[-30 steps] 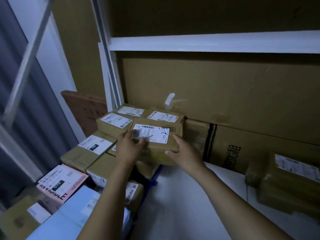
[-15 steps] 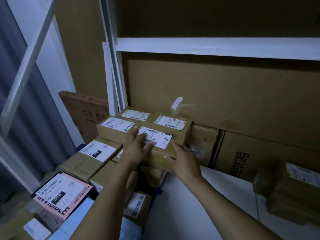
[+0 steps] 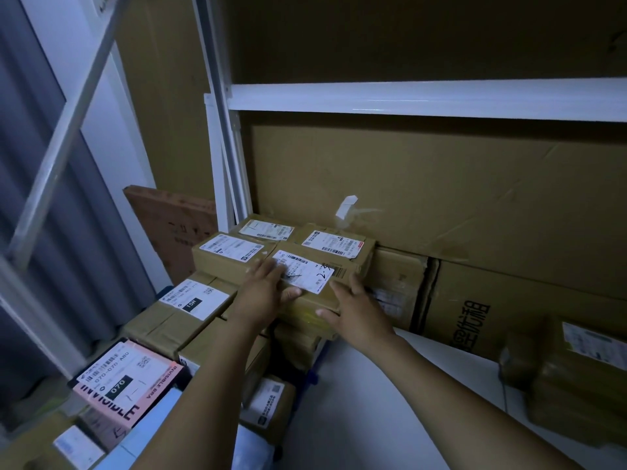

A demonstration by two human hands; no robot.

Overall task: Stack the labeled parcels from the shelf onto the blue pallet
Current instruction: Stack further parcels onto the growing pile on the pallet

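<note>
Over at the left, low down, a pink box [image 3: 122, 395] printed INVISIBLE sits among stacked cartons, and just behind it lies a brown parcel with a 15H sticker [image 3: 190, 300], one tier below the top row. Up on that top row, three labeled parcels [image 3: 230, 256] sit tight together beside the white shelf post [image 3: 220, 157]. The left hand [image 3: 264, 290] lies flat on a fourth, the front parcel [image 3: 315, 278], with its fingers straight and close together across the white label and its thumb on the near face. That parcel rests on the stack, touching its neighbours. The right hand [image 3: 356, 303] presses the parcel's near right corner, fingers straight, thumb spread wide. A sliver of blue pallet [image 3: 315, 371] shows below. Further right, a printed carton [image 3: 492, 310] and wrapped parcels [image 3: 576, 374] stand on a white surface [image 3: 339, 418].
</note>
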